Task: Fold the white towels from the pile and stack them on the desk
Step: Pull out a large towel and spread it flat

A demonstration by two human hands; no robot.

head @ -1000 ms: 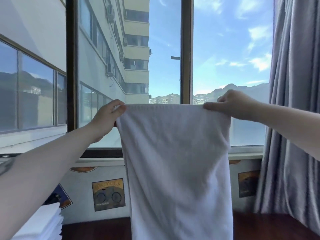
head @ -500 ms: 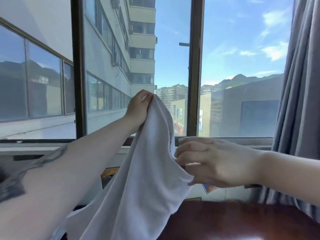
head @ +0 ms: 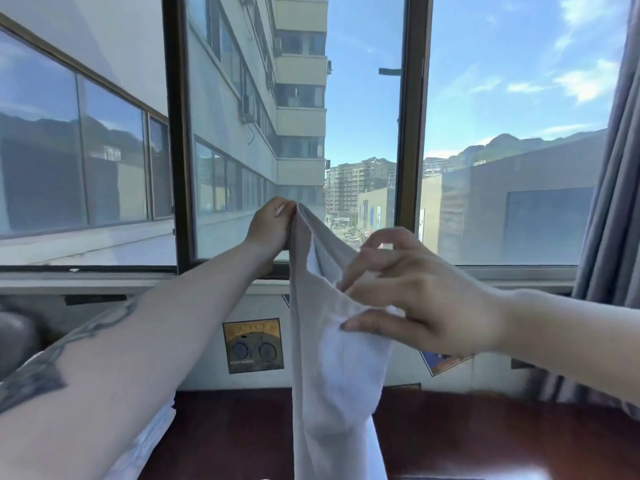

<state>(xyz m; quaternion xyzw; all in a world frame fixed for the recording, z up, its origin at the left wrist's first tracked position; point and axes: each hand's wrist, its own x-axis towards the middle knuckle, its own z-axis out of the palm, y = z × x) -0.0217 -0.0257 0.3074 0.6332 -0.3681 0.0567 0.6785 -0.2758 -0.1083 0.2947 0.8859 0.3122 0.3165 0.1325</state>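
- White towel point(head: 325, 358), head view: it hangs in the air in front of you, above the dark wooden desk point(head: 485, 438), doubled lengthwise into a narrow strip. Its long axis runs near vertical, from the top corners down past the bottom edge of the frame; the lower end is out of view.
- Left hand point(head: 272, 225): fingers curled round the gathered top of the towel, gripping it at the highest point, out ahead of you near the window frame point(head: 412, 133).
- Right hand point(head: 412, 292): lower and nearer to you. Thumb and fingertips pinch the right-hand edge of the cloth partway down; the index finger is lifted and seems to hold nothing.
- Key relation: most of the towel's length lies straight below both grips. The right hand sits beside the strip's middle section, so you would judge it the better placed of the two to slide down the edge or bring a lower part up for the crosswise fold. The left hand acts as the anchor on top.
- Stack of folded white towels point(head: 145, 441): partly visible at lower left, under your left forearm, resting on the desk. It lies down and to the left of the hanging strip, on the left hand's side.
- Risk, as a judgement: the right pinch looks light, so the layers could slip apart.
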